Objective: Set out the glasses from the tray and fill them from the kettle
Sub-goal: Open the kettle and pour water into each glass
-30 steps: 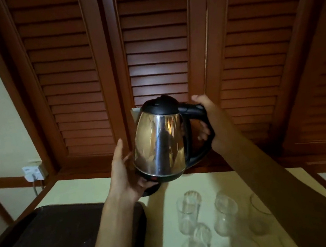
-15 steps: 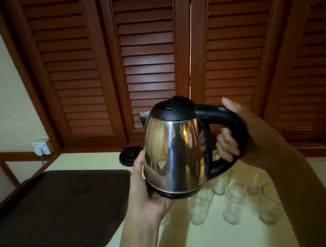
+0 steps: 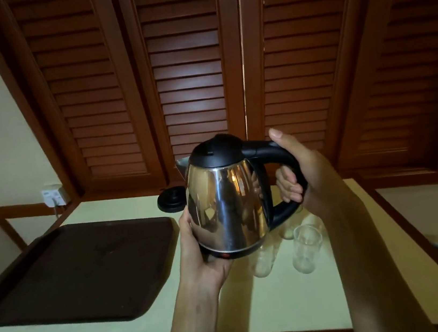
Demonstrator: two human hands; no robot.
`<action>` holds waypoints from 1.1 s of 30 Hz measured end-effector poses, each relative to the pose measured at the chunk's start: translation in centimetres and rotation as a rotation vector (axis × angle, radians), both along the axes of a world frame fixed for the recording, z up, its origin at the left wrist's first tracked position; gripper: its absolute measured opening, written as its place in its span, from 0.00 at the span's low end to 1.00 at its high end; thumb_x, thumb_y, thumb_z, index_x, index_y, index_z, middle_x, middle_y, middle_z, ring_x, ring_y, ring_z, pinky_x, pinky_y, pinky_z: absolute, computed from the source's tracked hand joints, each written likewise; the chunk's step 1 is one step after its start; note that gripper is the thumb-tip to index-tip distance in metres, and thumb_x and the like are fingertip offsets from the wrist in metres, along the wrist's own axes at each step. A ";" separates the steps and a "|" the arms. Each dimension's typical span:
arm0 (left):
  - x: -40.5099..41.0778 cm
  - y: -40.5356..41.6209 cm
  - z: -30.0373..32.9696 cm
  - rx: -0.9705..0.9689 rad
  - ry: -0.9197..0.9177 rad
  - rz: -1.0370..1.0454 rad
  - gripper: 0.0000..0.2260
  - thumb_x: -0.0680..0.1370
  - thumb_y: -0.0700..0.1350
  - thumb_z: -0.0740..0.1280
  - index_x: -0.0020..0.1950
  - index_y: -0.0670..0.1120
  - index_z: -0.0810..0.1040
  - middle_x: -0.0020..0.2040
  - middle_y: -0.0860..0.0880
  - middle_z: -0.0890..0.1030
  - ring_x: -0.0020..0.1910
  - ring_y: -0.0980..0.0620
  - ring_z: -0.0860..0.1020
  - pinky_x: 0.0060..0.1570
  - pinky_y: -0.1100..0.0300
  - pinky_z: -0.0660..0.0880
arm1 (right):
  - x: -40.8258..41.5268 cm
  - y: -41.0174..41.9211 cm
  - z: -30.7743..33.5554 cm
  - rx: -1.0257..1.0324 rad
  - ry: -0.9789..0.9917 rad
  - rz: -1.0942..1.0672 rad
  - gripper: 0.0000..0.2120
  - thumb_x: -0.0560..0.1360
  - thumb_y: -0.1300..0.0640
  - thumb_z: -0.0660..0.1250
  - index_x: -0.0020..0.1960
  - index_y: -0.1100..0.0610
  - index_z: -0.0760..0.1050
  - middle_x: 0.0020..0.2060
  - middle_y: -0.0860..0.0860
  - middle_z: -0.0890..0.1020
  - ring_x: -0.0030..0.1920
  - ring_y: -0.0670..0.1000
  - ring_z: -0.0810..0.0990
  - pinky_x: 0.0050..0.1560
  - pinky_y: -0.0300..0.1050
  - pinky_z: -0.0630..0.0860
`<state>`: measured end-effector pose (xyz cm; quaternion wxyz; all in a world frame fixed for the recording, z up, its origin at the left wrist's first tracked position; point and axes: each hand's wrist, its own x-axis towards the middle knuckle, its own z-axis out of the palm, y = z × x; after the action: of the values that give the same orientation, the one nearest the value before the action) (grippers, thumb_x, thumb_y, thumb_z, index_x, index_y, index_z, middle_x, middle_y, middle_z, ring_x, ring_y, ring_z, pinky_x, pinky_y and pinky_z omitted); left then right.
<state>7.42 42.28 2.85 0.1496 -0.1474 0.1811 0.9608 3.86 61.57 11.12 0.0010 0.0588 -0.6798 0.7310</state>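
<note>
A shiny steel kettle with a black lid and handle hangs upright in the air above the counter. My right hand is wrapped around its black handle. My left hand cups its base and lower side. Under and behind the kettle stand several clear empty glasses on the counter; one glass is in plain sight at the right, another glass shows below the kettle, the others are partly hidden. The dark brown tray lies at the left with nothing on it.
The kettle's round black power base sits at the back of the pale counter. A wall socket with a plug is at the back left. Brown louvred shutters rise behind the counter.
The view has tilted down and pulled back, so the tray and counter front show fully. The kettle has come lower and nearer me, still upright, held by both hands.
</note>
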 end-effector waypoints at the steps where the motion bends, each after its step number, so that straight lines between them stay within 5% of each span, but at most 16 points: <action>1: -0.2 -0.1 -0.3 0.002 0.008 -0.012 0.24 0.74 0.58 0.73 0.67 0.48 0.80 0.60 0.36 0.84 0.58 0.32 0.83 0.63 0.32 0.75 | 0.0 0.1 -0.1 0.013 -0.001 0.027 0.33 0.68 0.30 0.70 0.21 0.56 0.68 0.17 0.52 0.66 0.18 0.52 0.65 0.28 0.45 0.66; 5: -0.9 -0.3 -1.5 0.002 -0.010 -0.049 0.25 0.74 0.58 0.74 0.67 0.48 0.80 0.59 0.36 0.84 0.56 0.33 0.84 0.56 0.32 0.79 | 0.0 0.9 -1.3 0.007 -0.019 0.068 0.34 0.69 0.28 0.68 0.23 0.58 0.69 0.18 0.52 0.69 0.20 0.53 0.68 0.32 0.46 0.72; 9: -1.2 0.5 -2.2 -0.022 -0.035 -0.075 0.28 0.71 0.58 0.75 0.68 0.48 0.79 0.60 0.36 0.84 0.59 0.32 0.82 0.60 0.30 0.76 | -0.2 1.3 -2.6 -0.070 0.045 -0.016 0.33 0.80 0.40 0.62 0.23 0.59 0.63 0.15 0.51 0.64 0.16 0.51 0.62 0.25 0.41 0.67; 16: -2.6 2.5 -1.6 0.002 -0.006 -0.072 0.29 0.72 0.59 0.75 0.69 0.48 0.79 0.64 0.36 0.82 0.63 0.32 0.80 0.63 0.31 0.74 | -2.0 3.4 -1.7 -0.063 0.004 -0.015 0.35 0.65 0.29 0.73 0.23 0.56 0.63 0.16 0.52 0.63 0.16 0.52 0.62 0.26 0.43 0.68; 20: -2.5 4.2 -1.1 0.009 0.028 -0.054 0.27 0.73 0.60 0.72 0.68 0.47 0.80 0.63 0.38 0.83 0.62 0.34 0.81 0.60 0.31 0.76 | -2.4 5.2 -0.7 -0.039 -0.015 0.158 0.31 0.68 0.32 0.71 0.26 0.59 0.70 0.20 0.54 0.69 0.21 0.53 0.66 0.30 0.46 0.69; 23: -2.4 5.2 -0.9 0.001 0.045 -0.023 0.25 0.74 0.60 0.72 0.66 0.47 0.82 0.63 0.37 0.83 0.62 0.33 0.81 0.63 0.33 0.75 | -2.4 6.4 -0.2 -0.094 -0.034 0.269 0.24 0.71 0.40 0.71 0.40 0.62 0.82 0.27 0.57 0.77 0.27 0.55 0.76 0.32 0.47 0.77; 25: -2.3 5.7 -0.8 -0.008 0.048 -0.012 0.25 0.75 0.60 0.71 0.66 0.46 0.82 0.63 0.37 0.83 0.62 0.33 0.81 0.64 0.33 0.74 | -2.9 7.2 -0.4 -0.136 -0.048 0.290 0.25 0.72 0.42 0.71 0.53 0.64 0.82 0.31 0.57 0.79 0.29 0.55 0.77 0.32 0.48 0.77; 29: -2.6 6.9 -1.0 0.001 0.009 0.022 0.26 0.75 0.60 0.71 0.67 0.46 0.81 0.62 0.36 0.83 0.62 0.32 0.80 0.62 0.32 0.75 | -4.3 7.8 -1.0 -0.068 -0.017 0.263 0.28 0.74 0.36 0.70 0.30 0.58 0.71 0.21 0.52 0.66 0.21 0.51 0.65 0.31 0.47 0.63; 33: -3.3 7.5 -1.0 -0.054 0.044 0.032 0.25 0.75 0.60 0.71 0.67 0.46 0.81 0.64 0.37 0.82 0.65 0.32 0.79 0.66 0.32 0.72 | -5.0 7.5 -1.3 -0.113 -0.027 0.146 0.29 0.72 0.37 0.71 0.24 0.54 0.65 0.17 0.49 0.62 0.17 0.48 0.61 0.31 0.48 0.53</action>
<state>4.17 49.73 1.90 0.1262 -0.1329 0.2078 0.9609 -1.13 69.11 9.78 -0.0583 0.0983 -0.6314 0.7670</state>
